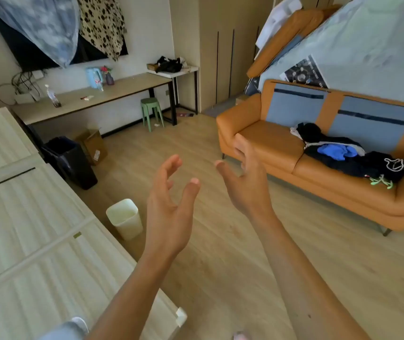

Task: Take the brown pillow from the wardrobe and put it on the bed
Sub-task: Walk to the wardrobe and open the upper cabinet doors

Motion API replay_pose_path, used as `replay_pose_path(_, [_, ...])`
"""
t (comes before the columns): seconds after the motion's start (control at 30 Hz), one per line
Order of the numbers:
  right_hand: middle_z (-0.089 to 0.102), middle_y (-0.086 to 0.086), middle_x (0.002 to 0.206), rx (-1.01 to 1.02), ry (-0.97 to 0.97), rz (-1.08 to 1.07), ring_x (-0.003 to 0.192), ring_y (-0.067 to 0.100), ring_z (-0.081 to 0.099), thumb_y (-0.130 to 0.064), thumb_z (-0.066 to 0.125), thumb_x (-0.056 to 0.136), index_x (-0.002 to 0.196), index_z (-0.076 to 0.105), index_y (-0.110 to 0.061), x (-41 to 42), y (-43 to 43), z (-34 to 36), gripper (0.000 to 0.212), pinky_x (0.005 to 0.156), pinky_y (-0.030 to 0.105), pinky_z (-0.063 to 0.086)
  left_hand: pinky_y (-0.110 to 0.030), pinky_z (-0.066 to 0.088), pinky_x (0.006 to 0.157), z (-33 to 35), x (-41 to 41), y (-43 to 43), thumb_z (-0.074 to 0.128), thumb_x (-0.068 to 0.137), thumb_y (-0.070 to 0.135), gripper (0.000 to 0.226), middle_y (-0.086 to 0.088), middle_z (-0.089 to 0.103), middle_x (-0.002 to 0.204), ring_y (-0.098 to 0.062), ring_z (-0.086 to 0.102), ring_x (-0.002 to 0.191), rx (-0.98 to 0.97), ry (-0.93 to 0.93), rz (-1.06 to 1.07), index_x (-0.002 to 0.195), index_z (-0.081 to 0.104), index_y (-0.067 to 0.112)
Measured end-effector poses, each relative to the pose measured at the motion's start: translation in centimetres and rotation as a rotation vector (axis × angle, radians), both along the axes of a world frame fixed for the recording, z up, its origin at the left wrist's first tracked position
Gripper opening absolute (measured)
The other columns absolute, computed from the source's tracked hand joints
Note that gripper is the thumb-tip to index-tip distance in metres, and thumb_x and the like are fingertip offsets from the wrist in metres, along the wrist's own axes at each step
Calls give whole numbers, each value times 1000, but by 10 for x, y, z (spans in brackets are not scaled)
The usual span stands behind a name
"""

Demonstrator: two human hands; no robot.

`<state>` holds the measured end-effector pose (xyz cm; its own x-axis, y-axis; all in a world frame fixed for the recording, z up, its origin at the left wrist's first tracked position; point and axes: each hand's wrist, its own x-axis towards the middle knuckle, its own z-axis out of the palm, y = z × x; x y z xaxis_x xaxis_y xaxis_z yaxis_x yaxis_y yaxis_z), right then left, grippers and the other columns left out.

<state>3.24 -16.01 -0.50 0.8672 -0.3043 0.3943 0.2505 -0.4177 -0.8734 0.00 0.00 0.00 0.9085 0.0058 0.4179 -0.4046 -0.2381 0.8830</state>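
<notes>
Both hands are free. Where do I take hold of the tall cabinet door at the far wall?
Likely the long dark vertical strip on the tall cabinet, approached head-on from the front: its flat panels show no knob. Left hand and right hand are open, empty.

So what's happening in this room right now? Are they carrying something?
Nothing is being carried. The person's left hand and right hand are both raised, open and empty, over the wood floor. No brown pillow is in view. An orange sofa with a pile of dark clothes stands to the right, a long desk along the far wall, and a white bin beside the pale panelled furniture at left.
</notes>
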Motion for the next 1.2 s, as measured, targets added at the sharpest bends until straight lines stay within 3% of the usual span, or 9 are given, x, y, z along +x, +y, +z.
replay_pose_path(0.1, [47, -3, 160, 66, 41, 6, 146, 7, 43, -31, 69, 98, 160, 38, -18, 23, -16, -12, 70, 119, 35, 37, -36, 44, 115, -7, 19, -16, 58, 92, 43, 51, 18, 60, 140, 5, 53, 132, -123, 74, 29, 142, 49, 36])
replay_pose_path(0.2, [49, -3, 158, 96, 71, 10, 144, 6, 44, -32, 69, 99, 160, 39, -20, 51, -36, -23, 69, 118, 33, 37, -33, 46, 113, -15, 45, -35, 59, 92, 41, 51, 15, 63, 137, 2, 56, 130, -207, 121, 36, 142, 52, 33])
replay_pose_path(0.47, [54, -5, 153, 145, 154, 79, 140, 4, 48, -28, 70, 97, 157, 43, -22, 154, -94, -40, 66, 119, 38, 39, -14, 45, 99, -24, 149, -109, 58, 91, 45, 46, 17, 67, 132, 6, 59, 125, -245, 164, 72, 136, 55, 37])
replay_pose_path(0.6, [53, -9, 153, 162, 168, 111, 140, 0, 47, -30, 70, 96, 157, 43, -25, 209, -118, -42, 67, 118, 34, 39, -8, 46, 93, -20, 206, -143, 59, 91, 41, 42, 15, 69, 129, 5, 60, 123, -266, 168, 57, 133, 58, 35])
replay_pose_path(0.9, [53, -11, 151, 192, 258, 114, 137, -1, 49, -30, 71, 96, 154, 45, -28, 347, -139, -58, 64, 116, 31, 40, -12, 49, 92, -40, 350, -159, 60, 96, 28, 29, 9, 75, 120, 1, 67, 113, -320, 237, 73, 125, 65, 27])
replay_pose_path(1.0, [55, -13, 148, 176, 284, 121, 134, -5, 50, -31, 71, 95, 153, 46, -29, 404, -140, -63, 63, 112, 25, 39, -18, 51, 94, -46, 419, -159, 58, 93, 35, 33, 10, 74, 120, 2, 67, 112, -319, 259, 44, 123, 66, 27])
replay_pose_path(1.2, [60, -4, 142, 203, 281, 58, 131, 8, 57, -20, 70, 98, 148, 51, -22, 539, -138, -32, 54, 117, 41, 41, -13, 48, 92, -19, 568, -143, 57, 90, 41, 37, 10, 75, 118, 2, 65, 114, -322, 232, -23, 123, 68, 27])
